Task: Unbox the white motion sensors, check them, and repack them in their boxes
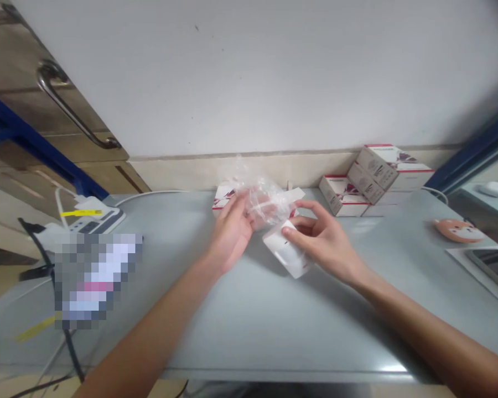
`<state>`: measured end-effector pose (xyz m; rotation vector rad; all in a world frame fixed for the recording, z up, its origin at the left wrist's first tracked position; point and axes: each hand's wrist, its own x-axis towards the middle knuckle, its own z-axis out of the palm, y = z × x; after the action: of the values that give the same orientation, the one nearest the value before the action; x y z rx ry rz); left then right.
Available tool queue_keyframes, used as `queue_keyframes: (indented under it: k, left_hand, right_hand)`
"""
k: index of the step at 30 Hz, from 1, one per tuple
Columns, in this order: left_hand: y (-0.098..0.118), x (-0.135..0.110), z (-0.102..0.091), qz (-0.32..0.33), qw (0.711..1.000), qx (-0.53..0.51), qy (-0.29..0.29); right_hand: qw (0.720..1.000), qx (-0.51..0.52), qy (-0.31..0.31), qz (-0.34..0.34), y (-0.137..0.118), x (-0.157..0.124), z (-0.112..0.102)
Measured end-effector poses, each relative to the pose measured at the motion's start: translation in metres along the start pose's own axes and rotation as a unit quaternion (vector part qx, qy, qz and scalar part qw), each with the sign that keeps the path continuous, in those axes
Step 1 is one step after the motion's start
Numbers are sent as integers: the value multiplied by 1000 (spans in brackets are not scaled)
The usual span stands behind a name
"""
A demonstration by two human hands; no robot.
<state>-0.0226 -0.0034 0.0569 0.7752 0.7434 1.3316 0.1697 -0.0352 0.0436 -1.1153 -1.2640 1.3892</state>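
The fingers (295, 224) of the right hand (326, 244) are closed in a narrow pinch on a small white plastic piece (287, 253), which sits just below a crumpled clear plastic bag (265, 204). The piece's long axis slants from upper left to lower right, and its near end points toward the person. The right hand is nearer to it, while the left hand (230, 235) is just beside it, curled around the bag with its palm turned inward. Whether the piece is joined to the bag cannot be told. Both forearms reach in from the lower corners and converge above the middle of the grey surface (274, 331). Behind the bag stands a white carton with red trim (223, 198), partly hidden, and further right are stacked matching cartons (377, 174) against the wall. An orange fox-faced pad (458, 230) lies at the right, and a white device with a yellow tag (95, 221) lies at the left.
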Motion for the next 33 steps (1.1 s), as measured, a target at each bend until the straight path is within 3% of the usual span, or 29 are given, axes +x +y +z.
queue_keyframes:
  k: [3, 8, 17, 24, 33]
  left_hand:
    - [-2, -1, 1, -34, 999, -19, 18]
    - [-10, 2, -4, -28, 999, -27, 34]
    - [-18, -5, -3, -32, 999, 11, 0]
    - [-23, -6, -4, 19, 998, 41, -46]
    - [-28, -14, -6, 6, 985, 140, -100]
  right_hand:
    - [1000, -6, 21, 4, -7, 4, -6]
    - [1000, 10, 12, -17, -4, 4, -7]
    - [999, -3, -6, -48, 2, 5, -5]
    - [996, 8, 16, -84, 7, 11, -8]
    - [998, -29, -33, -47, 16, 20, -16]
